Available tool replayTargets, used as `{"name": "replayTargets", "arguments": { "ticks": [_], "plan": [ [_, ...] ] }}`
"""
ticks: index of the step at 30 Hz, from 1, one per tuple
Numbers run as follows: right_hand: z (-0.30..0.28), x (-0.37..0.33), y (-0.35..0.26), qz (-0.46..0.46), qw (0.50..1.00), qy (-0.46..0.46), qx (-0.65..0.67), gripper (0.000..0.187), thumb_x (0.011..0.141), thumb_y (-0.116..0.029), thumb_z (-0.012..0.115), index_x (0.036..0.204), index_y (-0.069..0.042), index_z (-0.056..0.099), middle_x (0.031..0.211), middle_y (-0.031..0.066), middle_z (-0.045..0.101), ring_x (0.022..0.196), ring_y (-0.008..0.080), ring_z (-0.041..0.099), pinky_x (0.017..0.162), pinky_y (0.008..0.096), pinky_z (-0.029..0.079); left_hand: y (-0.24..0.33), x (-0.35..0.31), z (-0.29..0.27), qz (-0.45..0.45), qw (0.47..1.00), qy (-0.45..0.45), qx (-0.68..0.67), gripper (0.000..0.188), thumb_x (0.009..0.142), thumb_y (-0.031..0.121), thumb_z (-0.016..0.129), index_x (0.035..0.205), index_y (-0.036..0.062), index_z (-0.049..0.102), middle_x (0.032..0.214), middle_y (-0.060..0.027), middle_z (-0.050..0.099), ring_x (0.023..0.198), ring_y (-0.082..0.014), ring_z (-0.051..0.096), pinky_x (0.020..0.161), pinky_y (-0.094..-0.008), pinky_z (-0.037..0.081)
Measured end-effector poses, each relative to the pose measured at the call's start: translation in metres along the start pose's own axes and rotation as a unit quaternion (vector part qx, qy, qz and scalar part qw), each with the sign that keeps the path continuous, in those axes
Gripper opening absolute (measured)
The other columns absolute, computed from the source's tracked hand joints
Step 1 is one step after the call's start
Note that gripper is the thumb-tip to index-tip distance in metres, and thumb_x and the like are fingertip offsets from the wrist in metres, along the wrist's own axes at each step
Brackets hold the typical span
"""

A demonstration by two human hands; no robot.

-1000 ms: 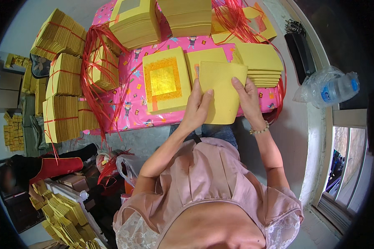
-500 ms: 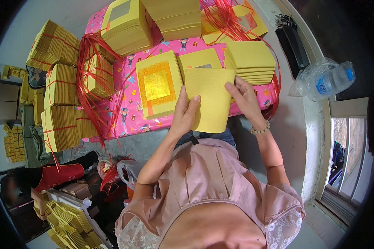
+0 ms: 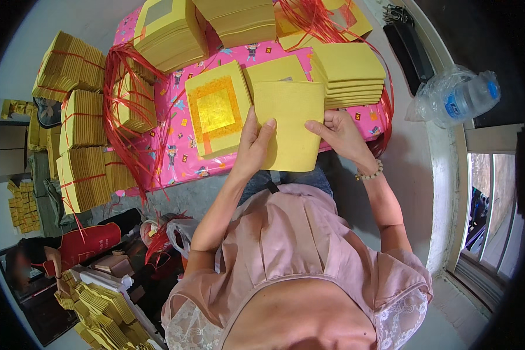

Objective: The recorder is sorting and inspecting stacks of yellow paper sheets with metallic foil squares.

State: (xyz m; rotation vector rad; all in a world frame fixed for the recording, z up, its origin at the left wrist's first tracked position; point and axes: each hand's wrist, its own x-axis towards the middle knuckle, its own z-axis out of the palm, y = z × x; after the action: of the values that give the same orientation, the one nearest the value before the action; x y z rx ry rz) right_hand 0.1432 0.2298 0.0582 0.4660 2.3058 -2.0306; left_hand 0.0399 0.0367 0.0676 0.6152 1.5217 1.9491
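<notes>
In front of me, just off the table's near edge, I hold up a yellow paper wad [image 3: 289,128], its plain side facing up. My left hand [image 3: 254,140] grips its left edge, thumb on top. On the opposite edge, my right hand [image 3: 343,135] pinches it with thumb over and fingers underneath. Beyond my left hand lies a stack of yellow paper with a gold foil square [image 3: 216,112] on an orange patch. Another yellow stack [image 3: 273,70] is partly hidden behind the held wad. Folded yellow wads [image 3: 353,74] are piled at the right.
A pink patterned cloth [image 3: 178,125] covers the table. Tall paper stacks [image 3: 172,44], red string [image 3: 114,111] and tied bundles [image 3: 83,119] surround it. At right is a plastic bottle [image 3: 469,99] in a bag. Lower left, a co-worker in a red apron [image 3: 93,239] handles yellow bundles [image 3: 108,312].
My right hand has slid down from the wad's upper right corner to its right edge. My left hand keeps its grip. The whole view has shifted slightly.
</notes>
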Motion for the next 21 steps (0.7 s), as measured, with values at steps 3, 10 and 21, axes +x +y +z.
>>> {"name": "replayTargets", "arguments": {
  "ticks": [3, 10, 21],
  "plan": [
    [0.002, -0.003, -0.007, -0.038, 0.995, -0.016, 0.096, 0.030, 0.093, -0.017, 0.065, 0.109, 0.008, 0.065, 0.098, 0.0076, 0.070, 0.088, 0.0072, 0.063, 0.075, 0.0229, 0.051, 0.004, 0.002, 0.003, 0.002, 1.000, -0.004, 0.000, 0.045, 0.100, 0.011, 0.046, 0.141, -0.0010, 0.032, 0.131, -0.0112, 0.050, 0.120, -0.0164, 0.047, 0.101, -0.0298, 0.038],
    [0.007, -0.014, -0.013, 0.009, 0.992, -0.020, 0.124, 0.027, 0.093, -0.013, 0.064, 0.109, 0.008, 0.065, 0.099, 0.0079, 0.070, 0.088, 0.0080, 0.063, 0.076, 0.0238, 0.052, 0.003, 0.007, 0.003, 0.013, 1.000, 0.006, 0.015, 0.043, 0.100, 0.010, 0.045, 0.140, -0.0016, 0.033, 0.130, -0.0114, 0.050, 0.118, -0.0158, 0.048, 0.100, -0.0290, 0.038],
    [0.019, -0.019, 0.008, -0.024, 0.991, -0.017, 0.129, 0.017, 0.092, -0.012, 0.065, 0.096, 0.004, 0.064, 0.087, 0.0015, 0.067, 0.080, 0.0063, 0.061, 0.071, 0.0235, 0.050, -0.003, 0.013, -0.006, 0.058, 0.993, 0.053, 0.083, 0.039, 0.100, 0.012, 0.046, 0.136, -0.0004, 0.037, 0.121, -0.0081, 0.053, 0.110, -0.0132, 0.048, 0.094, -0.0272, 0.039]
  ]
}}
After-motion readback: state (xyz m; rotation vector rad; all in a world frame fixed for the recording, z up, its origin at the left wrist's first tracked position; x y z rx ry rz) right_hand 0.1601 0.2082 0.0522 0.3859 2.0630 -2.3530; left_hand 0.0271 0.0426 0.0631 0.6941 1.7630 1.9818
